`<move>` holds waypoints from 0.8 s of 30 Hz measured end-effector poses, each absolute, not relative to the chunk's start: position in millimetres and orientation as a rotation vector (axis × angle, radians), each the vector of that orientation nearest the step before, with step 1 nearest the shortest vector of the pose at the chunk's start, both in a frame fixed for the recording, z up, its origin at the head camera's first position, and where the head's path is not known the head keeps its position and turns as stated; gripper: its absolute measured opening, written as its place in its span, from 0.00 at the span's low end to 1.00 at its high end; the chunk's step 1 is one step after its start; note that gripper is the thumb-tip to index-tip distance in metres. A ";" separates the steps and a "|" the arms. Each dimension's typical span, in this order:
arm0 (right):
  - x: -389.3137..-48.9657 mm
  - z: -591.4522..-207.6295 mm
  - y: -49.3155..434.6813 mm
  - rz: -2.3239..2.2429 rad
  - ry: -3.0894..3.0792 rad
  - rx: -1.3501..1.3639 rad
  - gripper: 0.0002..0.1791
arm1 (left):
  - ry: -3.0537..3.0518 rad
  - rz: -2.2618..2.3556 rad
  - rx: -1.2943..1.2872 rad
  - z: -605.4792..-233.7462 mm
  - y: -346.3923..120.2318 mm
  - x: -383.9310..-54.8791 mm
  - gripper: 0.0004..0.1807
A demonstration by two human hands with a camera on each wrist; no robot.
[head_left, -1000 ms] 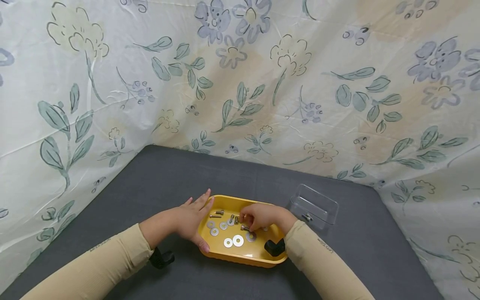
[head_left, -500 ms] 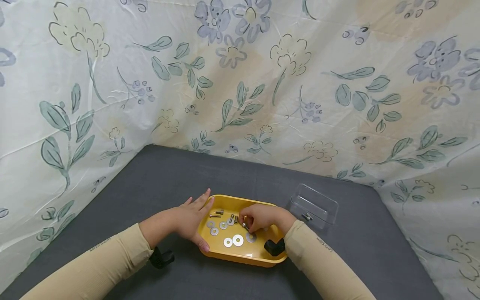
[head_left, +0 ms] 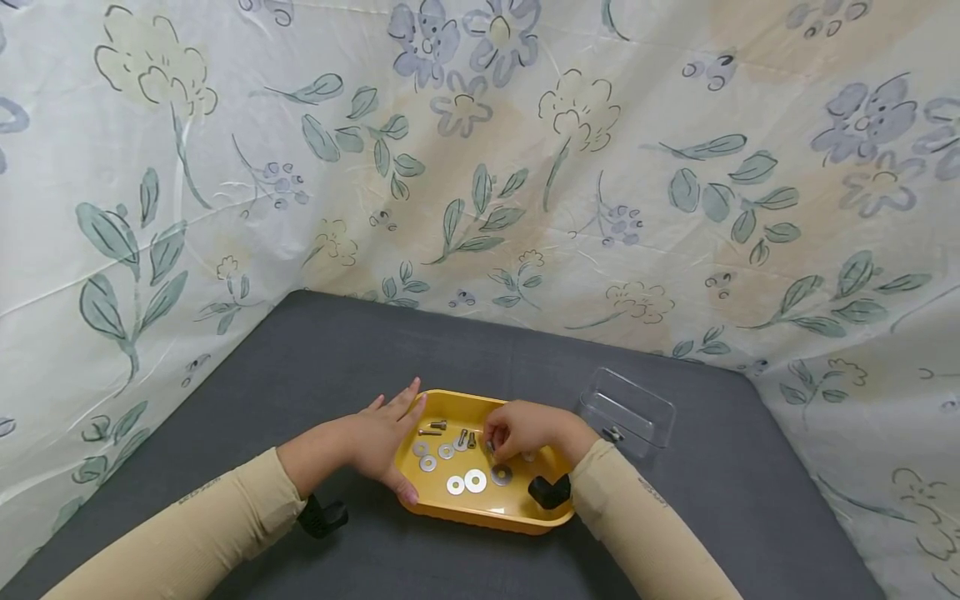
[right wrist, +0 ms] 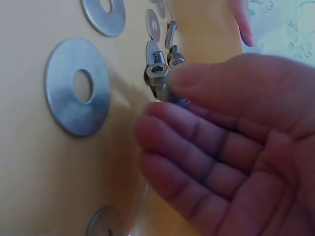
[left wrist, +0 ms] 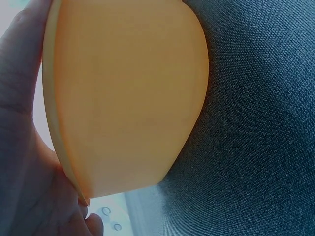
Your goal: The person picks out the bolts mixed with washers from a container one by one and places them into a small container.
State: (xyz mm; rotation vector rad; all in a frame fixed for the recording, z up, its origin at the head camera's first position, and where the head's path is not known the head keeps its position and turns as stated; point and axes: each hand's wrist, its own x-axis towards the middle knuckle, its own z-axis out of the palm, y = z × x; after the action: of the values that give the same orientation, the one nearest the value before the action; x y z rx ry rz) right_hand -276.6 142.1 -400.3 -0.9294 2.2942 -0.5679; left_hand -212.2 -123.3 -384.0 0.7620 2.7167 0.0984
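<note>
Picking out a fastener looks like the step in hand: the right hand (head_left: 528,429) pinches what seems a metal screw (head_left: 491,447) inside the yellow tray (head_left: 487,523), with flat washers (right wrist: 59,88) at five to nine o'clock of it. The left hand (head_left: 375,442), fingers spread, rests against the tray's nine o'clock end. The next move likely calls for a firm pinch and a lift clear of the rim.

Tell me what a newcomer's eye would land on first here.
Probably the bright yellow tray, low in the middle of the head view on the dark grey tabletop, with the spread left hand at its left end. Next, the right hand, reaching inside near metal washers and screws. Behind, pale floral cloth fills the upper view.
</note>
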 end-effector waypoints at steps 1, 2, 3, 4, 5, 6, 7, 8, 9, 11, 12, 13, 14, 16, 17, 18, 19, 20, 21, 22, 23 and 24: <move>-276.7 -398.6 142.9 -0.581 2.297 -0.925 0.06 | 2.717 0.097 0.763 -384.3 -123.3 -212.5 0.78; -277.0 -396.8 143.6 -0.590 2.301 -0.925 0.06 | 2.719 0.093 0.763 -384.7 -123.3 -212.8 0.78; -277.3 -395.1 144.4 -0.598 2.303 -0.928 0.07 | 2.721 0.091 0.765 -385.0 -123.3 -213.1 0.78; -277.6 -392.8 145.0 -0.602 2.307 -0.936 0.07 | 2.722 0.089 0.767 -385.2 -123.3 -213.2 0.78; -277.9 -391.1 145.6 -0.608 2.309 -0.941 0.07 | 2.724 0.086 0.768 -385.4 -123.3 -213.3 0.78; -278.1 -389.6 146.3 -0.607 2.312 -0.949 0.07 | 2.726 0.085 0.769 -385.6 -123.2 -213.5 0.79; -278.3 -388.1 147.0 -0.603 2.316 -0.958 0.07 | 2.726 0.084 0.770 -385.8 -123.1 -213.5 0.79; -278.3 -386.6 147.4 -0.599 2.319 -0.960 0.07 | 2.726 0.083 0.769 -385.8 -123.0 -213.5 0.79; -278.3 -384.9 147.9 -0.602 2.320 -0.964 0.07 | 2.726 0.084 0.770 -385.9 -122.9 -213.5 0.79; -277.9 -381.9 148.7 -0.594 2.329 -0.965 0.07 | 2.725 0.078 0.770 -385.7 -122.8 -213.3 0.79; -277.6 -380.3 149.2 -0.592 2.333 -0.963 0.07 | 2.725 0.077 0.771 -385.5 -122.7 -213.2 0.79; -277.2 -378.7 149.6 -0.593 2.338 -0.958 0.07 | 2.725 0.075 0.772 -385.2 -122.7 -213.0 0.79; -276.8 -376.9 150.0 -0.593 2.344 -0.960 0.07 | 2.725 0.076 0.773 -385.0 -122.7 -212.9 0.79; -276.3 -373.5 150.9 -0.588 2.359 -0.978 0.08 | 2.726 0.075 0.776 -384.5 -122.8 -212.6 0.79; -276.0 -371.4 151.3 -0.589 2.364 -0.991 0.08 | 2.726 0.076 0.778 -384.2 -122.8 -212.6 0.79; -275.7 -369.4 151.7 -0.591 2.368 -1.004 0.08 | 2.726 0.078 0.780 -384.0 -122.8 -212.7 0.79; -275.5 -367.2 152.2 -0.594 2.370 -1.017 0.08 | 2.726 0.079 0.781 -383.8 -122.8 -212.7 0.79; -275.4 -365.3 152.7 -0.592 2.374 -1.033 0.08 | 2.725 0.078 0.782 -383.4 -122.7 -212.4 0.79; -275.5 -363.3 153.4 -0.596 2.374 -1.041 0.08 | 2.725 0.076 0.782 -382.9 -122.6 -212.2 0.79; -275.4 -361.3 154.2 -0.602 2.375 -1.039 0.08 | 2.725 0.076 0.781 -382.5 -122.5 -212.0 0.79; -275.6 -359.5 155.3 -0.612 2.375 -1.034 0.08 | 2.724 0.073 0.780 -382.1 -122.3 -211.8 0.79; -275.8 -357.8 156.5 -0.620 2.378 -1.025 0.08 | 2.723 0.071 0.778 -381.8 -122.2 -211.7 0.79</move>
State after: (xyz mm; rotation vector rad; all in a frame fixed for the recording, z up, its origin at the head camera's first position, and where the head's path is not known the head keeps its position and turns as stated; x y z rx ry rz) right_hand -275.8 156.5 -357.8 -1.0251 2.3778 -0.6197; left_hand -211.7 -122.2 -381.8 0.7778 2.7231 0.0712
